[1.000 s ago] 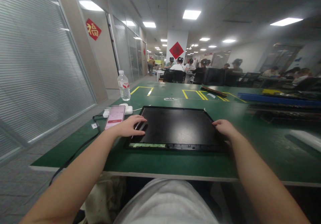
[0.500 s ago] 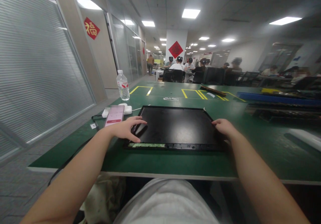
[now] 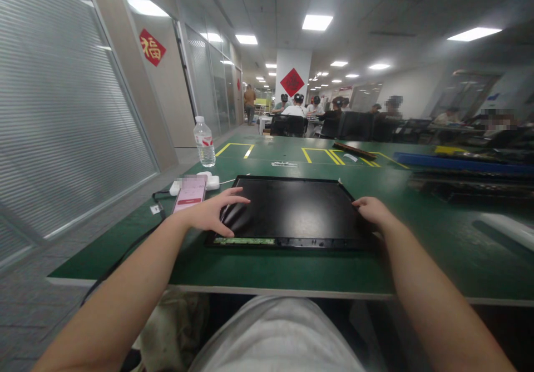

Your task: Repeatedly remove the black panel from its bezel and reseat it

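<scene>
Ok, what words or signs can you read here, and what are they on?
"福": gold, on the red wall sign at the left.
Pillar sign: red diamond, too blurred to read.
Bottle: label too small to read.
Phone: screen blurred out.
Panel: no writing shows.

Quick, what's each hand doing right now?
Left hand: open, fingers spread on the black panel.
Right hand: on the panel's right edge; grip cannot be told.
</scene>
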Tool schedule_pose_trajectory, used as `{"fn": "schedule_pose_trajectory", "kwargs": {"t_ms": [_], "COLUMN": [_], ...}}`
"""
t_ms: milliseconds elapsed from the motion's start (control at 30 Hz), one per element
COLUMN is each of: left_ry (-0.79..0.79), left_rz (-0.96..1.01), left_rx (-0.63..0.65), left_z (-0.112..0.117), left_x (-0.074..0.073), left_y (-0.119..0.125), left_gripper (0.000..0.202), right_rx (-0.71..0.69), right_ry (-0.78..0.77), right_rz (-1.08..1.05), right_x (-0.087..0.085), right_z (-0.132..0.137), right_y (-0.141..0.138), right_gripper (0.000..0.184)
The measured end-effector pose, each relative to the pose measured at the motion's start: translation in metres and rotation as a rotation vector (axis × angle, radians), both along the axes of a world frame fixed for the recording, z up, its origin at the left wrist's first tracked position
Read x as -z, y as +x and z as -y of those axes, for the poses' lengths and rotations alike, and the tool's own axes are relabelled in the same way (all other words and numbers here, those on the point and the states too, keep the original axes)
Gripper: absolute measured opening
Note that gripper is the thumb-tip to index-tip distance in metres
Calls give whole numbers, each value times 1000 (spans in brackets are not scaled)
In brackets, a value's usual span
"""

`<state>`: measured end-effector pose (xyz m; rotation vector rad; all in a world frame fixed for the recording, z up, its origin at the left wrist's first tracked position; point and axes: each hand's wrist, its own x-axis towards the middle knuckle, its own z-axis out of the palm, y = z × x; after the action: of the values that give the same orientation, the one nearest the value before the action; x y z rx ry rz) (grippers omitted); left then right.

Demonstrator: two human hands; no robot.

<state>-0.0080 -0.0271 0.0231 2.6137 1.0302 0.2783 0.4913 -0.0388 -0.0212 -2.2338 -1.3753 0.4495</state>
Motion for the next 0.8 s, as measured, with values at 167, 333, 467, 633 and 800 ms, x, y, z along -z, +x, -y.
{"fn": "schedule_pose_trajectory", "kwargs": {"t_ms": [167,333,467,633,800], "left_ry": [31,33,54,66,36], "left_rz": [57,61,60,54,24], "left_rx": [60,76,85,86,69], "left_z": [3,3,2,1,2], "left_x": [-1,0,1,1,-1], "left_y": [3,4,3,3,2], "left_gripper": [84,82,81,78,76], "right_rx": [-6,-9,-13,-14,-28], "right_ry": [3,-5,-5,-5,-16], "right_rz": [0,-11,-28,5,10], "right_x": [1,1,1,0,-2], "right_z": [-1,0,0,-1,0], "right_y": [2,1,1,0,-1], "right_gripper": [44,44,44,45,45]}}
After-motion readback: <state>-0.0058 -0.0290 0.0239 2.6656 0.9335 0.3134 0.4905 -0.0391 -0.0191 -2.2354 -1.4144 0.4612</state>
